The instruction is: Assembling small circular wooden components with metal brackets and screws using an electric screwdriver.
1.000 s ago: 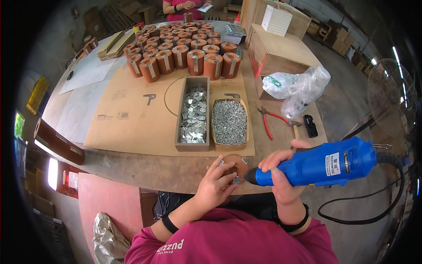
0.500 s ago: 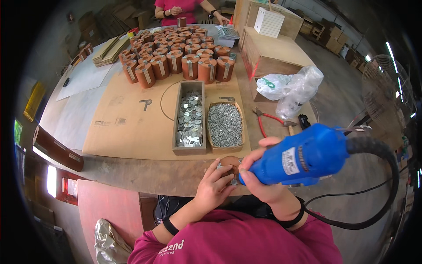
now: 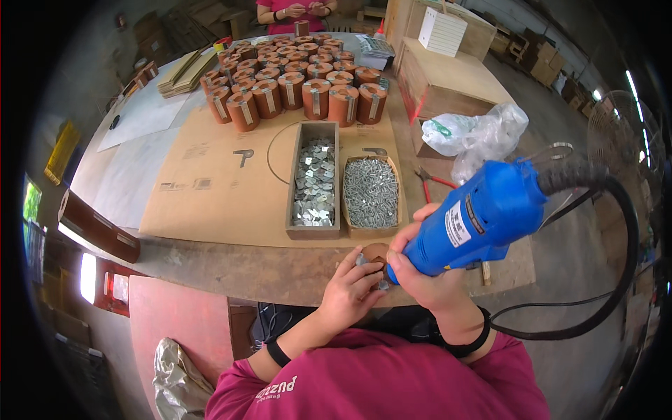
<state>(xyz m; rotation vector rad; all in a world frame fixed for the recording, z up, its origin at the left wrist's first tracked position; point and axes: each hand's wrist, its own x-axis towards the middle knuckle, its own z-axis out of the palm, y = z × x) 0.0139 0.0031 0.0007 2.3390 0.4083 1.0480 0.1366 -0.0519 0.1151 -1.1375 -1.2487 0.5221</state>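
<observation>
My right hand (image 3: 428, 280) is wrapped round a blue electric screwdriver (image 3: 483, 213), tilted with its nose down toward my left hand. A small brown cylinder (image 3: 376, 251) stands at the table's near edge, partly covered by my fingers. Closed around its near side is my left hand (image 3: 344, 292), with small grey metal tabs (image 3: 361, 259) showing by the fingertips. The tool's tip meets the cylinder's top area; the exact contact is hidden. Beyond them sit a wooden box (image 3: 337, 178) of flat metal tabs and a carton (image 3: 399, 183) of screws.
Many brown cylinders (image 3: 243, 112) with metal strips crowd the far table. Red-handled pliers (image 3: 425, 185) and plastic bags (image 3: 483, 136) lie to the right, beside wooden crates (image 3: 455, 77). The tool's black cable (image 3: 619, 280) loops at right. A person (image 3: 294, 17) in pink stands opposite.
The view has shifted slightly, so the table items sit further right. The screwdriver is tilted more steeply, still at the cylinder. The person opposite has brought both hands together.
</observation>
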